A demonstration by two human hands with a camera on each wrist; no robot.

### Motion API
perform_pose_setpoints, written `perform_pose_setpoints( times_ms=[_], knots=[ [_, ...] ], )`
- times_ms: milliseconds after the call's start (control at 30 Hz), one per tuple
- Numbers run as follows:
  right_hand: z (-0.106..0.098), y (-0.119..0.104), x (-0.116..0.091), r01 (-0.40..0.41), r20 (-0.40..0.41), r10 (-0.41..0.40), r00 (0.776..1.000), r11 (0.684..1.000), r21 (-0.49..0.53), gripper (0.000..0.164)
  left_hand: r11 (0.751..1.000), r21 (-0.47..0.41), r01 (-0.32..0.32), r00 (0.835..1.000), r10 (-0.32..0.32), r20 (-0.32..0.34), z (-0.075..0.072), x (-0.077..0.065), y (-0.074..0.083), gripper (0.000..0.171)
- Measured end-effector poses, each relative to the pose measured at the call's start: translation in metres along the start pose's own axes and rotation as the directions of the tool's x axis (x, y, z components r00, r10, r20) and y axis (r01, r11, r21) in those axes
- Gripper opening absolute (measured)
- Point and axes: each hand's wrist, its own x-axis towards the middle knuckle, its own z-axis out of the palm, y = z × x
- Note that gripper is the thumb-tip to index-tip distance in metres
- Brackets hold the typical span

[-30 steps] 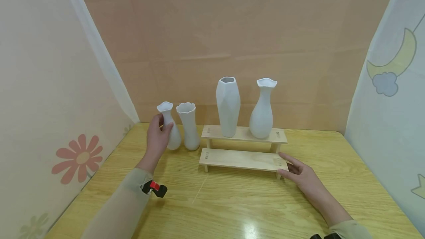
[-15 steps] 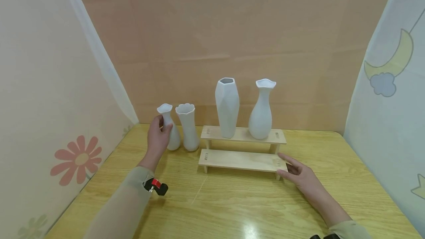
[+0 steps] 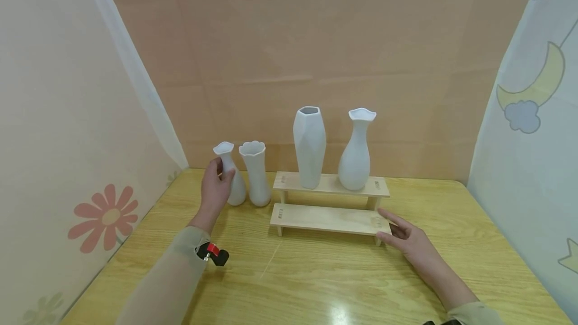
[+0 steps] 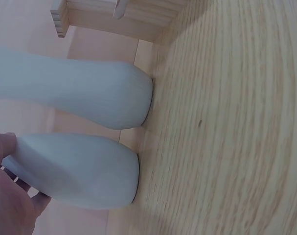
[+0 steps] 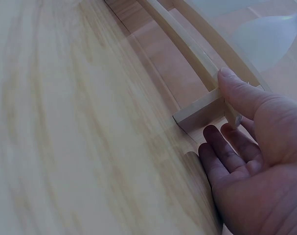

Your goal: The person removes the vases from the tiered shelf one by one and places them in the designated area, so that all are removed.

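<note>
Left hand [image 3: 214, 190] grips the outermost white vase [image 3: 237, 192], left of the wooden stand [image 3: 325, 218]; right hand [image 3: 416, 249] grips the stand's lower right end.

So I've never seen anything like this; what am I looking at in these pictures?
There's no machine here: the left grip and the right grip are a person's bare hands. The wide picture is taken from the head, the others from each wrist. A higher shelf on the wooden table bears a faceted vase and a round-bodied vase, both white. Left of it stands a scalloped-rim vase, also white. The left grip holds the leftmost vase, which seems to rest on the table; the right grip holds the right end of the lower shelf.
</note>
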Motion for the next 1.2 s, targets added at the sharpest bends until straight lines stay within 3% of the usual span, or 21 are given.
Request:
perform_pose_setpoints(
  times_ms=[300,633,900,1100,1200],
  knots=[
    [0.000,-0.002,0.000,0.004,0.003,-0.004,1.000,1.000,0.010,0.077,0.997,0.059,-0.049,0.999,0.048,0.010,0.000,0.002,-0.001,0.056],
    [0.003,-0.001,-0.003,-0.014,0.001,0.014,1.000,1.000,0.020,0.078,1.000,-0.017,-0.011,1.000,0.012,0.011,-0.001,-0.002,-0.004,0.060],
    [0.002,-0.001,-0.002,-0.009,0.002,0.009,1.000,0.999,0.036,0.078,0.993,-0.097,-0.066,0.988,0.052,-0.147,-0.009,-0.011,0.019,0.081],
    [0.001,-0.002,-0.002,-0.003,0.002,0.002,1.000,1.000,0.027,0.078,0.983,-0.159,-0.093,0.956,0.044,-0.290,-0.017,-0.019,0.049,0.086],
    [0.002,-0.002,-0.002,-0.002,0.002,0.002,1.000,1.000,0.026,0.078,0.974,-0.182,-0.135,0.946,0.072,-0.318,-0.018,-0.025,0.064,0.085]
  ],
)
